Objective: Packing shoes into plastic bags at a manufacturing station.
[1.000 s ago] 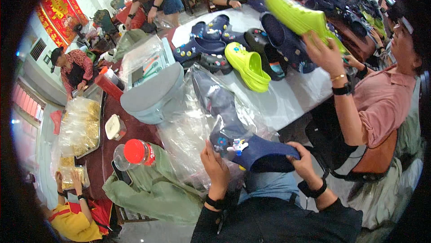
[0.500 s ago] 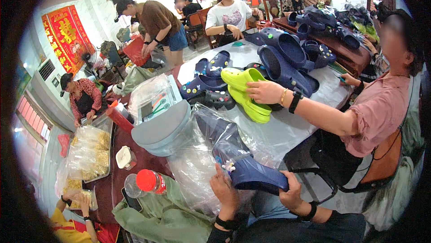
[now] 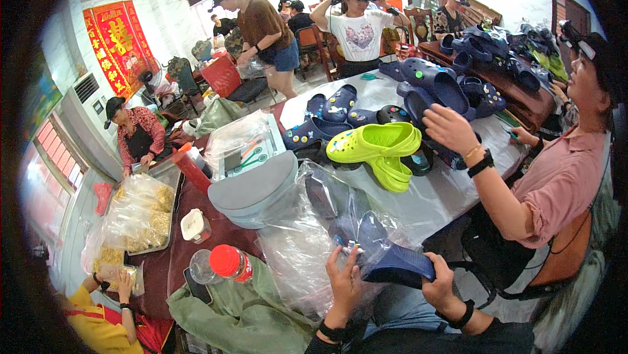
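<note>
A dark blue clog (image 3: 392, 259) lies low in the middle, its toe inside a clear plastic bag (image 3: 314, 236). My left hand (image 3: 343, 282) presses the bag's mouth against the clog near the toe. My right hand (image 3: 439, 282) grips the clog's heel from below. A second dark shoe shows through the bag (image 3: 324, 197) further up. Both wrists wear dark bands.
A person in a pink shirt (image 3: 556, 184) sits at my right, one hand (image 3: 451, 131) over lime green clogs (image 3: 379, 148). Several blue clogs (image 3: 445, 86) cover the grey table (image 3: 451, 190). A grey lidded tub (image 3: 252, 190), a red-capped bottle (image 3: 219, 264) and green cloth (image 3: 242, 315) lie left.
The view has tilted up, so the clog and bag sit lower. The neighbour's hand set the green clog on the table and now hovers over it. My hands keep hold.
</note>
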Tool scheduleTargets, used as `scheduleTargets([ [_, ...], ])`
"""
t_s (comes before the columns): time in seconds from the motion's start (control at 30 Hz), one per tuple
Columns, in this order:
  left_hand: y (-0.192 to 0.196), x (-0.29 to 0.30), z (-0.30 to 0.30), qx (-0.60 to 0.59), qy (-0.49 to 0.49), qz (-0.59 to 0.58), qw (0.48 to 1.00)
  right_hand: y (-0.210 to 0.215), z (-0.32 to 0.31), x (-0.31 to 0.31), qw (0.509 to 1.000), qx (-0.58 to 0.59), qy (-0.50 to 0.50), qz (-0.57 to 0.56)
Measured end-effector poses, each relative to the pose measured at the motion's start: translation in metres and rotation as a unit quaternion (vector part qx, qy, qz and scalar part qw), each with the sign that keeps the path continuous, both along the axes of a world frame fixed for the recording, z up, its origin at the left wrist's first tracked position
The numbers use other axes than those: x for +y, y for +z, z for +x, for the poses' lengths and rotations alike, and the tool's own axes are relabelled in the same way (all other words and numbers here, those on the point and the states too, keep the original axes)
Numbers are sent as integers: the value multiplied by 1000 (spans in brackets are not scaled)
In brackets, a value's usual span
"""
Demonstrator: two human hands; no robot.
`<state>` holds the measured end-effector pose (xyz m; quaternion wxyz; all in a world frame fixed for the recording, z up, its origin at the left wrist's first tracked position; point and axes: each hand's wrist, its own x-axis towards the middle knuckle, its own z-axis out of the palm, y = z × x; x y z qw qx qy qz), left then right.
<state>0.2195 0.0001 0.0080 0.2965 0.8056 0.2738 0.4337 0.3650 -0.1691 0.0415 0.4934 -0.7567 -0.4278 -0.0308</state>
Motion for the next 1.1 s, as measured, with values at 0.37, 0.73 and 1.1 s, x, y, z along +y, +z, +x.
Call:
scheduleTargets([
  [0.37,-1,-12,4,19,30,57,998,-5,-14,31,996,67,-46,28],
  [0.73,3,-22,7,78,74,129,986,-33,-26,76,989,136,-47,44],
  [1.1,-12,-19,-11,-58,27,-4,998,-31,-19,91,960,-3,280,16],
])
